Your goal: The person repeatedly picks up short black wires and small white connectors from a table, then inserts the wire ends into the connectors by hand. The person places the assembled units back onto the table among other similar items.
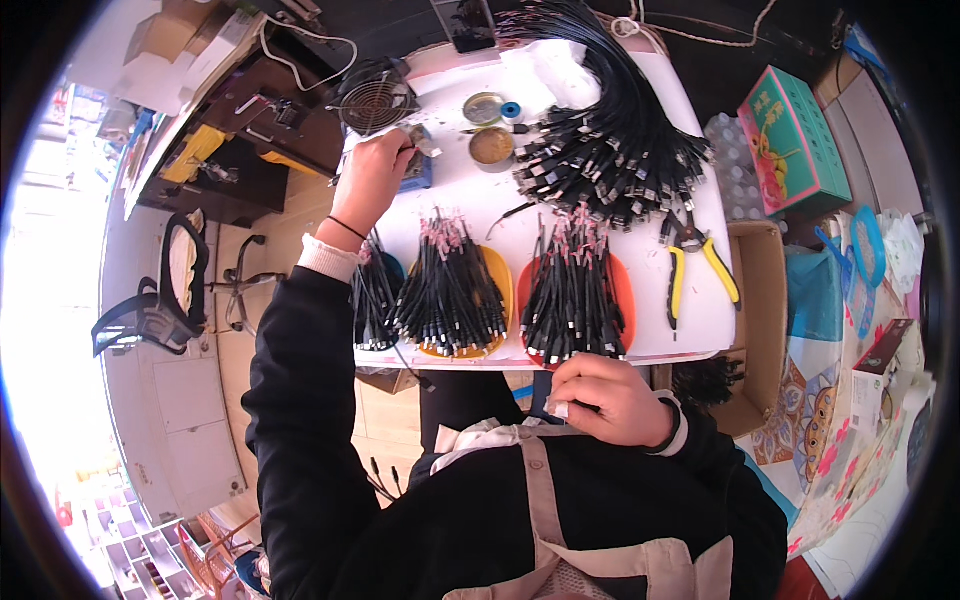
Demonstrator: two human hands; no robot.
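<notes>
My left hand [375,172] reaches out to the far left of the white table [480,195] and closes on a small pale piece next to a blue block [418,172], just below a small round fan [373,100]. My right hand [605,395] is curled at the table's near edge, close to my chest, pinching a small whitish piece. Between them lie short black cables with pink tips, heaped on an orange tray [497,290] and a red tray [622,290], and a third heap on a blue tray [390,268].
A big bundle of black cables [610,140] spreads over the far right of the table. Yellow-handled pliers [690,265] lie at the right edge. Two round tins [490,145] stand at the back. A cardboard box [760,320] and a green carton [795,140] are on the right.
</notes>
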